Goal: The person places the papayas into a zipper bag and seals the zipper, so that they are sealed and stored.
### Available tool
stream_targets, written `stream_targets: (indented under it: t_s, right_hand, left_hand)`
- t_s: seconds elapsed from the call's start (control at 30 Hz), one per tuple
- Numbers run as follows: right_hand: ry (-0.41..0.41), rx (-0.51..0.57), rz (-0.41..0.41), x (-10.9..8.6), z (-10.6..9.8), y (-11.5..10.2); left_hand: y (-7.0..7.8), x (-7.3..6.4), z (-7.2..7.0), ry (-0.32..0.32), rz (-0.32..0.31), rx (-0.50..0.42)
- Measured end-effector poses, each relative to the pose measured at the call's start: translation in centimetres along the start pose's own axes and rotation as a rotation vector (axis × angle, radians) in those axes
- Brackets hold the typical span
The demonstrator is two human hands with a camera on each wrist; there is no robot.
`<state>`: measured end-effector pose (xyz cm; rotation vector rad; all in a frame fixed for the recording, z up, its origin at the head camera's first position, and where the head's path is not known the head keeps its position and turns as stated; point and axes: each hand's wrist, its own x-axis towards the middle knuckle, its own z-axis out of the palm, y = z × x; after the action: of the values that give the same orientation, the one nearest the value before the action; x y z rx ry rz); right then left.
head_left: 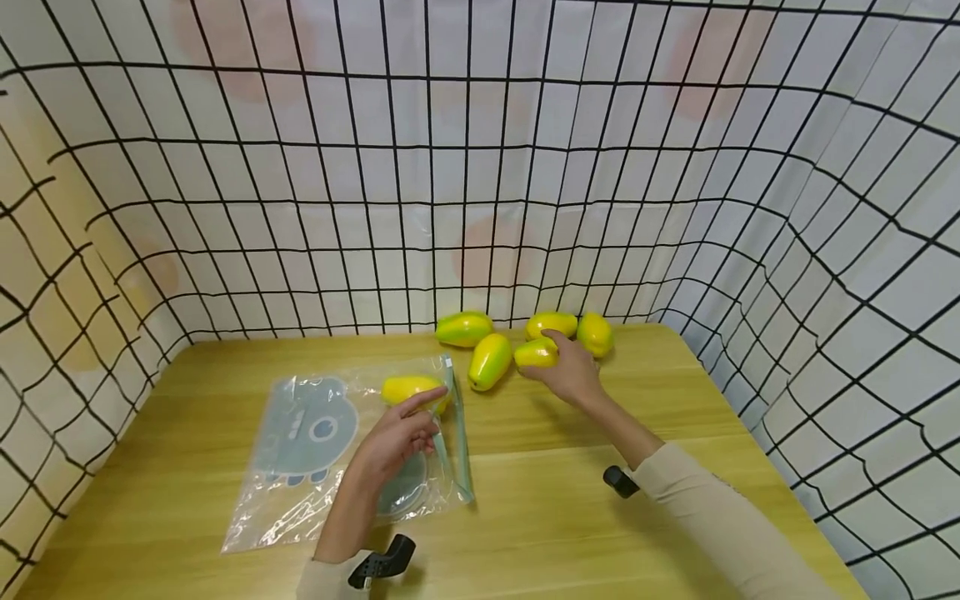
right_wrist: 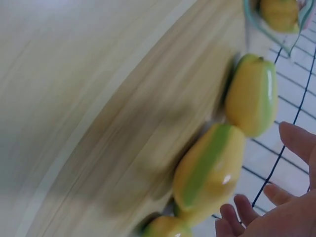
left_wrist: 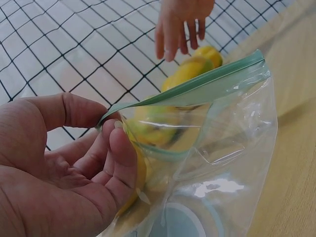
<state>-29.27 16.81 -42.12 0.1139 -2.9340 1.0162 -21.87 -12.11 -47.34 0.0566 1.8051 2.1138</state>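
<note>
While the clear plastic zip bag with a green seal strip and a blue printed figure (head_left: 330, 450) lies flat on the pale wooden counter (head_left: 570, 517), its mouth faces the group of fruit to the right. Left hand (head_left: 401, 433) pinches the upper lip of the bag at the seal, thumb above and curled fingers (left_wrist: 116, 153) beneath, holding the mouth lifted open. One yellow-green plastic mango (head_left: 411, 388) sits inside the bag just behind the seal. Right hand (head_left: 572, 371) reaches across the counter with fingers spread and relaxed, resting over a second yellow-green mango (head_left: 536, 353); the wrist view shows the fingers uncurled beside it, not closed round it. Four further mangoes lie close together near the counter's far edge: one elongated mango (head_left: 490, 360) just left of the reached fruit, another (head_left: 464, 328) behind that, and two (head_left: 552, 322) (head_left: 595, 333) behind the right hand. Black wire mesh over white patterned sheeting (head_left: 480, 167) encloses the counter on three sides.
</note>
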Motion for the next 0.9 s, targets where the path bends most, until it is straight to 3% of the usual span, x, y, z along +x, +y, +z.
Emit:
stream_targets:
  t_s: [0.33, 0.6, 0.9]
  right_hand:
    - [0.048, -0.073, 0.003, 0.7, -1.2, 2.2]
    - [0.018, -0.047, -0.045, 1.2, -1.0, 3.3]
    - [0.007, -0.016, 0.000, 1.5, -0.1, 4.8]
  left_hand:
    - [0.1, 0.2, 0.0, -0.009, 0.002, 0.003]
    - [0.2, 0.0, -0.1, -0.007, -0.004, 0.004]
    - [0.1, 0.2, 0.3, -0.013, -0.006, 0.002]
